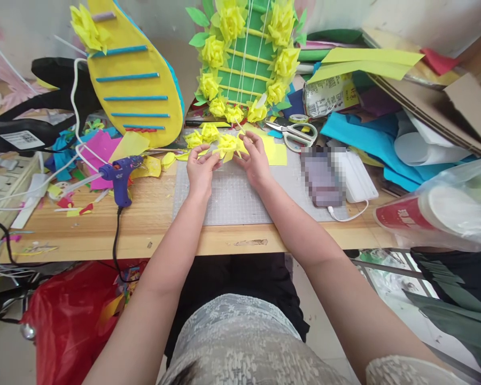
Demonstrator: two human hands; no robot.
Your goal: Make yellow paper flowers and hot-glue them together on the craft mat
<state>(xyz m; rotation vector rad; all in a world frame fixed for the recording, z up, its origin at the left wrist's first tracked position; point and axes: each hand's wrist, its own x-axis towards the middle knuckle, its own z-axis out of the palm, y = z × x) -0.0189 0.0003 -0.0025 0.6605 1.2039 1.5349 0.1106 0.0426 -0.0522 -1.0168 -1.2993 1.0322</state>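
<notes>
Above the grey cutting mat (240, 206), a yellow paper flower (227, 144) is held between my two hands. My left hand (200, 167) pinches its left edge with thumb and fingertips. On the other side, my right hand (255, 159) has its fingers closed at the flower's right edge, and a thin stick (239, 127) pokes up by its fingertips. Just behind lie more yellow paper flowers (202, 135). A sheet of yellow paper (276, 151) rests on the mat beyond my right hand.
A blue glue gun (121, 176) stands left on the table (156, 235). Scissors (300, 133), a phone (323, 179) and a white power bank (355, 176) are at right, near a bagged cup (404, 211). Behind stand a yellow board (138, 85) and a flower-trimmed green board (244, 69).
</notes>
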